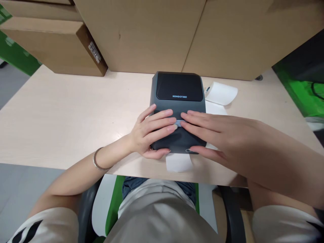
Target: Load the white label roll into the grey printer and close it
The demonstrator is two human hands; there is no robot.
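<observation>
A dark grey label printer (pixel 177 108) with a black glossy top panel stands on the table in front of me. My left hand (pixel 157 131) lies flat on the left part of its lid, fingers stretched out, thumb at the front edge. From the other side my right hand (pixel 210 131) rests on the lid with fingers extended, its thumb near the front right corner. Between the fingertips of both hands shows a light blue strip (pixel 178 123). A white paper label (pixel 179 162) sticks out of the printer's front, over the table.
Behind the printer's right side lies a white paper roll (pixel 221 93), its loose paper running beside the printer. Large cardboard boxes (pixel 152 37) line the back of the table (pixel 63 118). A smaller cardboard box (pixel 48 45) stands at the back left.
</observation>
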